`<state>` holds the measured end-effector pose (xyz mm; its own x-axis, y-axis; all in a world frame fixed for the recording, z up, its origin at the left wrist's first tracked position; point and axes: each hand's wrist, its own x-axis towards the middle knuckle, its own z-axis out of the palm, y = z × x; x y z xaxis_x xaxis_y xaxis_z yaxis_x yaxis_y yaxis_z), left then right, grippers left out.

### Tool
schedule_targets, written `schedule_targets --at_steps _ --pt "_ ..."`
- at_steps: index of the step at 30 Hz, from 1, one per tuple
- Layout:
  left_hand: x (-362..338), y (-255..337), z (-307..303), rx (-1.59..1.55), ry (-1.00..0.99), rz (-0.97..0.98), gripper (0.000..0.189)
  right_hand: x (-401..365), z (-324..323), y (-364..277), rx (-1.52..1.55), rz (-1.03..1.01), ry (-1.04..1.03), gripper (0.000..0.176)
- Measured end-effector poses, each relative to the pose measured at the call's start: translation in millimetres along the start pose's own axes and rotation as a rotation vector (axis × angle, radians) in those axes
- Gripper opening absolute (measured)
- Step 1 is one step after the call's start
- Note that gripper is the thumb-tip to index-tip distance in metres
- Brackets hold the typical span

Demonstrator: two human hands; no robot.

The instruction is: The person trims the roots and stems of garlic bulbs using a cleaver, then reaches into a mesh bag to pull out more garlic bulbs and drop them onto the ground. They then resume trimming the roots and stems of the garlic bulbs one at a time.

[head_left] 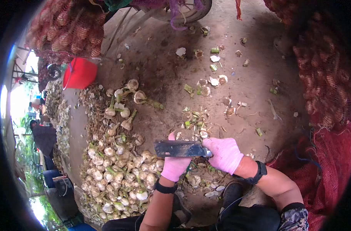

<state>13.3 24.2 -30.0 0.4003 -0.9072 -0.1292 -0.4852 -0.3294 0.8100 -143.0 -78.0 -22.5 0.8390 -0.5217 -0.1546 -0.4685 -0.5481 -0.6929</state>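
Gripping the knife (179, 148) in the right hand (225, 154), blade sideways across the left hand (174, 164), cannot tell what that holds.

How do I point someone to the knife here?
Find the big bulb pile at lower left. Just right of it are the pink-gloved left hand and right hand. The knife is the dark flat blade spanning between them, gripped by the right hand: the only straight-edged thing among round pale bulbs.
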Motion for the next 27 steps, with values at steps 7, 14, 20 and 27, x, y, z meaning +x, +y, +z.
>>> schedule_targets --at_steps 7,14,20,27 --pt "-7.1 27.5 -5.1 -0.09 0.003 -0.098 0.059 -12.5 -9.8 -5.6 0.021 -0.071 0.013 0.028" --pt "-16.7 31.3 -4.3 -0.051 -0.011 0.01 0.055 -6.0 13.6 16.4 -0.039 -0.149 0.149 0.023" --pt "-19.6 62.5 -22.7 -0.191 -0.041 -0.214 0.05 0.1 0.6 71.7 -0.041 0.444 -0.037 0.011" --pt "3.4 36.0 -22.8 -0.112 0.148 -0.162 0.051 -5.3 -4.1 44.5 0.056 0.29 0.169 0.023"
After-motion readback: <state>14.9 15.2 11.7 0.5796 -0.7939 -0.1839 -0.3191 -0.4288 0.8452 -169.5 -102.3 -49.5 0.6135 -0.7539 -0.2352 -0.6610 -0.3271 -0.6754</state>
